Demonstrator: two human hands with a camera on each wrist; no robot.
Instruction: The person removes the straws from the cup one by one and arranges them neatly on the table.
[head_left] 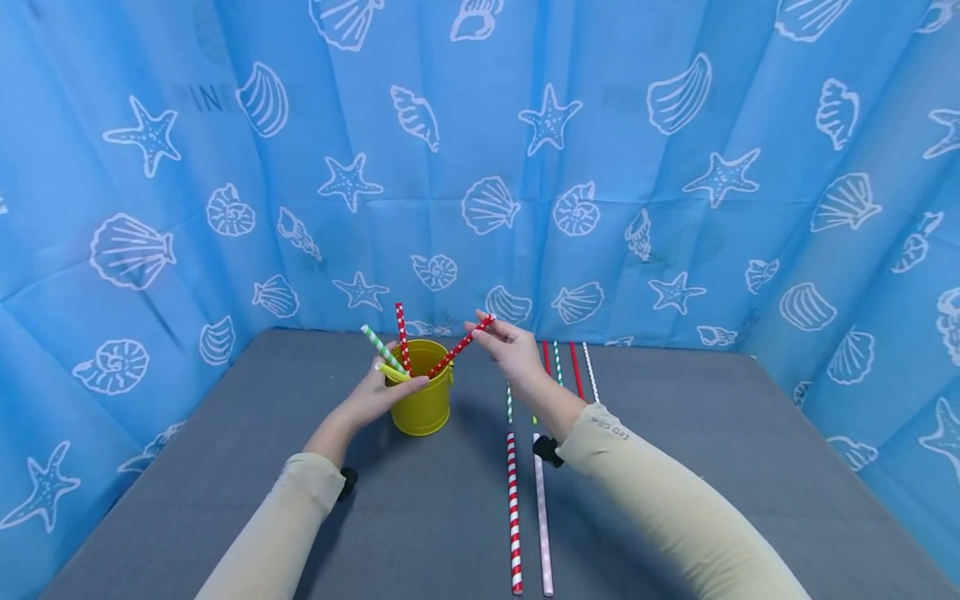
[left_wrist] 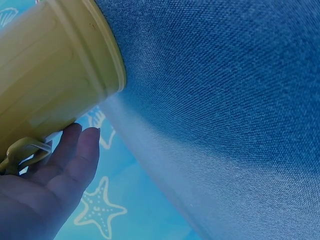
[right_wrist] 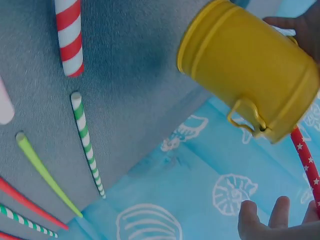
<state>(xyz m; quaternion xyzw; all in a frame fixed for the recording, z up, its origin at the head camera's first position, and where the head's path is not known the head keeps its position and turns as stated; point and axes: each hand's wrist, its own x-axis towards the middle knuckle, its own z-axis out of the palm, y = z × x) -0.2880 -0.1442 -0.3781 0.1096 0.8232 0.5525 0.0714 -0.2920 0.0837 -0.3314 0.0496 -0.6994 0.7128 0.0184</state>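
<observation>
A yellow bucket (head_left: 422, 410) stands on the grey table. My left hand (head_left: 375, 393) grips its rim from the left, the thumb across the front and the fingers along the far side. In the right hand (head_left: 517, 354), thumb and fingers pinch the upper end of a red paper straw with white stars (head_left: 454, 352). This straw slants down to the right, its lower end inside the bucket and hidden. Also leaning in the bucket are another red straw with white marks (head_left: 402, 329), a green-and-white striped straw (head_left: 381, 346) and a yellow straw (head_left: 392, 372).
Right of the bucket, a red-and-white striped straw (head_left: 514, 517) and a pale pink straw (head_left: 543, 517) lie on the grey table (head_left: 420, 525). Behind them lie several more, including a light green straw (right_wrist: 45, 172) and a green-striped straw (right_wrist: 87, 137). A blue shell-print curtain (head_left: 450, 167) surrounds the table.
</observation>
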